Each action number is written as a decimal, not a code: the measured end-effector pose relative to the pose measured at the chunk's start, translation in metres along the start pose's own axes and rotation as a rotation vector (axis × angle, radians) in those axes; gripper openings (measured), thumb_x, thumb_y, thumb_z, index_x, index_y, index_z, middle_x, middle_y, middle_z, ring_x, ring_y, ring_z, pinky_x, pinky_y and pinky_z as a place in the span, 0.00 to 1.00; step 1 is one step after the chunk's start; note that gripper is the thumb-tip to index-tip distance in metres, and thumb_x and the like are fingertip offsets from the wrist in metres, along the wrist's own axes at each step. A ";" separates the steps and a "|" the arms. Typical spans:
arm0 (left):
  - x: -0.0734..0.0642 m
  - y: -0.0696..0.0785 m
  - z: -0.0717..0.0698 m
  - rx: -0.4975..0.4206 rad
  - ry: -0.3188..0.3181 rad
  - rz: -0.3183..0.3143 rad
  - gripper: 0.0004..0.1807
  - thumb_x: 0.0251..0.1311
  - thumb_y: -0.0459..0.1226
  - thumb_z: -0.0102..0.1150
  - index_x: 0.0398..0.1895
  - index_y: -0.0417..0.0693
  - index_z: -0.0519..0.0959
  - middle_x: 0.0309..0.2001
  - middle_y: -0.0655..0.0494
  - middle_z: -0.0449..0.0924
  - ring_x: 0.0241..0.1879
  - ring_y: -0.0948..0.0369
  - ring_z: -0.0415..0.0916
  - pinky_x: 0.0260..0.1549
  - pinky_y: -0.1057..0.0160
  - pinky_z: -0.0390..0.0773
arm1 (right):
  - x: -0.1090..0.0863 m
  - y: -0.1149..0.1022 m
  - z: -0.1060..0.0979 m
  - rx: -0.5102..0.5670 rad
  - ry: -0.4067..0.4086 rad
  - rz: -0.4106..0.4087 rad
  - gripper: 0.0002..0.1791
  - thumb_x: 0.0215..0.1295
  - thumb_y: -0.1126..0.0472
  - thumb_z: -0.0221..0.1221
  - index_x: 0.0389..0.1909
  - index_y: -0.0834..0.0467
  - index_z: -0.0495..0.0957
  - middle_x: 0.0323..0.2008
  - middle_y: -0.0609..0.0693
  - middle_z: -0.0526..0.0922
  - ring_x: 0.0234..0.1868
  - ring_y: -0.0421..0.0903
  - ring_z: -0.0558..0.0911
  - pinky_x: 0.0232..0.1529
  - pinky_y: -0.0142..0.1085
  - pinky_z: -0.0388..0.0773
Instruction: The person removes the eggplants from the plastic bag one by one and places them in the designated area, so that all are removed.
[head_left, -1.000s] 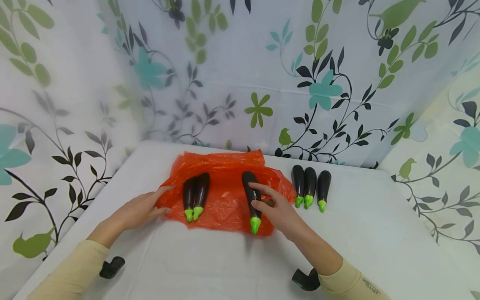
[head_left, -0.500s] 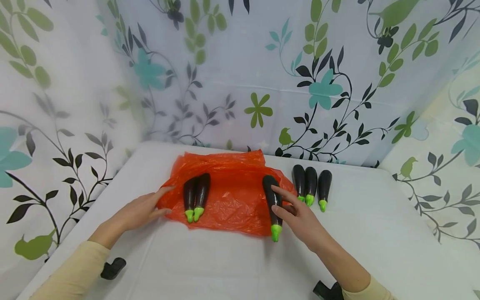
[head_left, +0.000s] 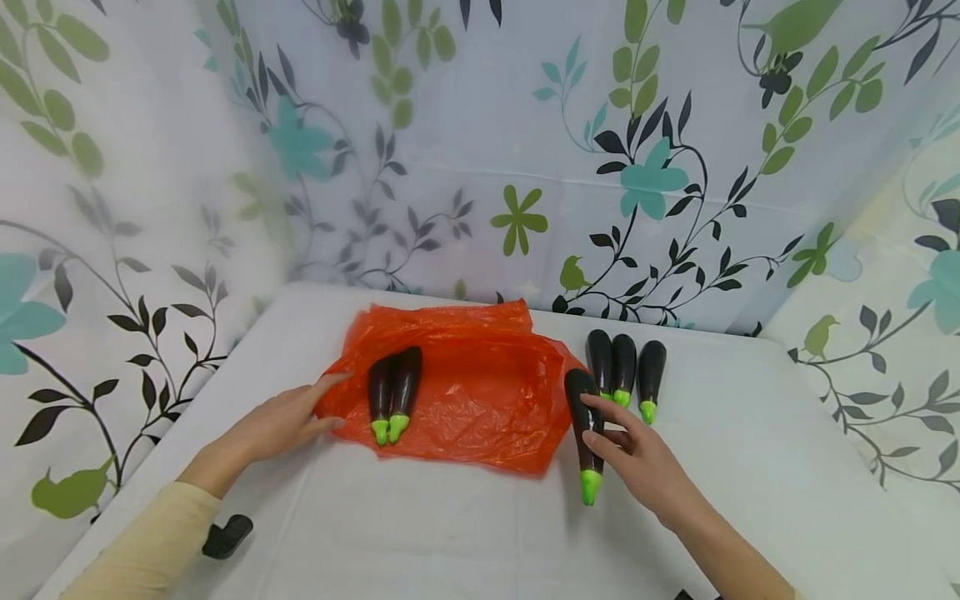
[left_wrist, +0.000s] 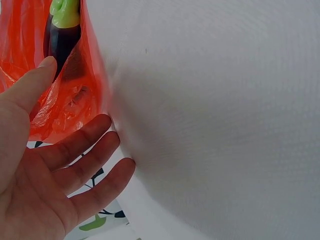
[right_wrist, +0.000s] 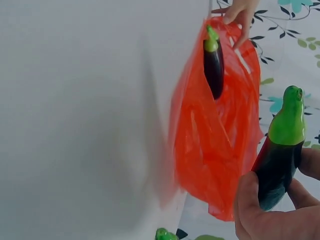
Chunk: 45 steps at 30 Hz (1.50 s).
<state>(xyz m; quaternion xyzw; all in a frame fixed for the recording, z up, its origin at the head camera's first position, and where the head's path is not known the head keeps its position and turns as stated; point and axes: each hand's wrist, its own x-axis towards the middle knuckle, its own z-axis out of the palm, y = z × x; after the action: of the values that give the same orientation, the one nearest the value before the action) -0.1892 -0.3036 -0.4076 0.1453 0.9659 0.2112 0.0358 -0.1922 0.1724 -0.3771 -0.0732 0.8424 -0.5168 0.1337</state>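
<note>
My right hand point(head_left: 645, 458) pinches a dark eggplant point(head_left: 583, 417) with a bright green stem end, between thumb and fingers. It is at the right edge of a red plastic bag point(head_left: 480, 425), stem end toward me. In the right wrist view the held eggplant point(right_wrist: 280, 155) shows its green cap upward. Two more eggplants point(head_left: 406, 387) lie side by side in the left part of the bag. My left hand point(head_left: 277, 421) is at the bag's left edge, fingers loosely spread. In the left wrist view its thumb point(left_wrist: 37, 82) overlaps the red plastic.
Three eggplants point(head_left: 623, 367) lie in a row on the white table point(head_left: 420, 533), just right of the bag. A patterned curtain point(head_left: 465, 167) hangs behind the table and along its sides. A small black object point(head_left: 227, 536) sits beside the left forearm.
My right hand has moved right and toward me with the eggplant, from over the bag's right part to its right edge. The left hand and the two eggplants in the bag have stayed in place.
</note>
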 end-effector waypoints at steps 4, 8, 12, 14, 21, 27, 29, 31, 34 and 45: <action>0.000 -0.001 0.000 -0.005 -0.007 -0.007 0.36 0.63 0.44 0.63 0.71 0.48 0.59 0.57 0.39 0.75 0.51 0.43 0.75 0.51 0.39 0.74 | -0.003 0.004 -0.007 -0.045 0.020 0.003 0.28 0.69 0.47 0.58 0.69 0.41 0.66 0.64 0.58 0.71 0.58 0.53 0.78 0.55 0.57 0.74; 0.000 0.000 -0.001 -0.006 -0.007 -0.006 0.36 0.63 0.44 0.63 0.71 0.47 0.60 0.56 0.39 0.75 0.51 0.43 0.75 0.51 0.40 0.74 | -0.005 0.008 -0.011 -0.069 0.017 0.016 0.29 0.70 0.47 0.57 0.70 0.41 0.64 0.66 0.60 0.67 0.60 0.56 0.76 0.55 0.57 0.75; -0.001 0.002 -0.002 -0.007 -0.006 -0.006 0.36 0.63 0.45 0.63 0.70 0.48 0.60 0.55 0.40 0.76 0.50 0.44 0.76 0.50 0.40 0.75 | -0.006 0.012 -0.014 -0.094 0.016 0.027 0.30 0.70 0.47 0.57 0.71 0.41 0.63 0.67 0.60 0.66 0.61 0.57 0.75 0.54 0.58 0.75; -0.001 0.002 -0.002 -0.006 -0.004 -0.005 0.36 0.63 0.45 0.63 0.70 0.49 0.60 0.54 0.41 0.77 0.49 0.45 0.76 0.49 0.41 0.75 | -0.007 0.015 -0.015 -0.106 0.015 0.028 0.30 0.70 0.47 0.57 0.71 0.41 0.63 0.67 0.60 0.66 0.61 0.57 0.75 0.54 0.58 0.75; 0.000 0.000 0.000 -0.004 -0.004 0.007 0.36 0.63 0.44 0.63 0.70 0.47 0.60 0.53 0.41 0.77 0.48 0.46 0.76 0.49 0.41 0.75 | -0.008 0.023 -0.019 -0.120 0.008 0.042 0.30 0.71 0.49 0.57 0.71 0.44 0.63 0.68 0.59 0.65 0.62 0.58 0.74 0.54 0.57 0.75; -0.001 -0.001 0.001 0.000 -0.003 0.010 0.36 0.63 0.44 0.63 0.70 0.48 0.60 0.54 0.41 0.76 0.49 0.45 0.76 0.50 0.40 0.75 | -0.009 0.027 -0.022 -0.147 0.016 0.054 0.30 0.70 0.50 0.57 0.71 0.46 0.63 0.66 0.60 0.66 0.61 0.59 0.74 0.53 0.55 0.76; -0.001 -0.001 0.001 0.001 -0.003 0.007 0.36 0.63 0.44 0.63 0.70 0.48 0.60 0.55 0.41 0.76 0.50 0.45 0.76 0.50 0.41 0.75 | -0.009 0.029 -0.022 -0.155 0.013 0.060 0.30 0.70 0.50 0.58 0.71 0.46 0.63 0.67 0.61 0.65 0.62 0.60 0.74 0.52 0.54 0.77; 0.000 0.000 0.000 0.000 -0.004 0.008 0.36 0.63 0.44 0.63 0.70 0.48 0.60 0.55 0.40 0.76 0.50 0.44 0.76 0.50 0.40 0.75 | -0.009 0.031 -0.022 -0.163 0.011 0.069 0.30 0.70 0.51 0.58 0.71 0.47 0.64 0.67 0.62 0.65 0.62 0.60 0.73 0.52 0.54 0.77; 0.000 0.000 0.000 -0.002 -0.003 0.009 0.36 0.63 0.45 0.63 0.70 0.48 0.60 0.55 0.40 0.76 0.50 0.44 0.76 0.50 0.40 0.75 | -0.009 0.035 -0.022 -0.163 0.004 0.079 0.30 0.69 0.51 0.59 0.71 0.48 0.64 0.67 0.63 0.64 0.61 0.60 0.73 0.52 0.53 0.78; 0.000 0.001 -0.001 0.003 -0.004 0.011 0.36 0.63 0.45 0.63 0.70 0.47 0.60 0.54 0.41 0.77 0.49 0.45 0.76 0.50 0.40 0.75 | -0.003 0.048 -0.020 -0.186 -0.034 0.145 0.31 0.68 0.49 0.59 0.70 0.49 0.65 0.67 0.66 0.64 0.60 0.62 0.73 0.51 0.58 0.77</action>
<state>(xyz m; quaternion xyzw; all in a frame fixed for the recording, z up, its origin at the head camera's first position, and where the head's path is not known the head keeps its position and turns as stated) -0.1888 -0.3029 -0.4066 0.1511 0.9653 0.2097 0.0366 -0.1946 0.2119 -0.4108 -0.0329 0.8874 -0.4241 0.1778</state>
